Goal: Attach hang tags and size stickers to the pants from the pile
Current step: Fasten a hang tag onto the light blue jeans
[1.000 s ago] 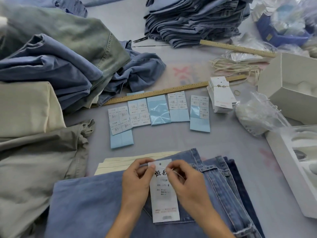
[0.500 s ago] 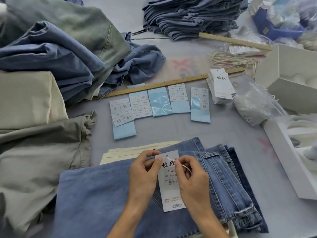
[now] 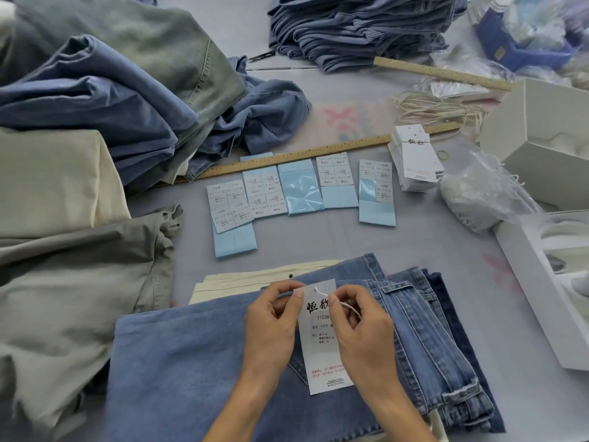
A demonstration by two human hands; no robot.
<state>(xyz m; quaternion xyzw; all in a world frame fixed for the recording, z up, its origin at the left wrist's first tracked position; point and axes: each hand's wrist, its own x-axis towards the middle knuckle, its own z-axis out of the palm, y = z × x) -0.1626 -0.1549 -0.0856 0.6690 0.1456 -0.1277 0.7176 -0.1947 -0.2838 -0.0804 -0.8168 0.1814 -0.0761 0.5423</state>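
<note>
On the desk (image 3: 318, 240), atop folded jeans (image 3: 191, 362), a white hang tag (image 3: 322, 346) now has a loop of string (image 3: 345, 306) drawn through its top hole, where a second ago the right hand (image 3: 363, 327) was only threading it. Left hand (image 3: 271, 320) fingers pinch the tag's upper corner; right fingers pinch the string. Tying to the waistband appears next. Size stickers (image 3: 264, 194) wait beyond the jeans, untouched.

Under the hands lie mid-blue jeans (image 3: 197, 362), over cream pants (image 3: 242, 280). Between the hands, a white tag (image 3: 322, 349) bears black and red print. Beyond them lie pale blue sheets (image 3: 301, 189) with white stickers (image 3: 333, 170), and a yellow-brown ruler (image 3: 287, 156).
</note>
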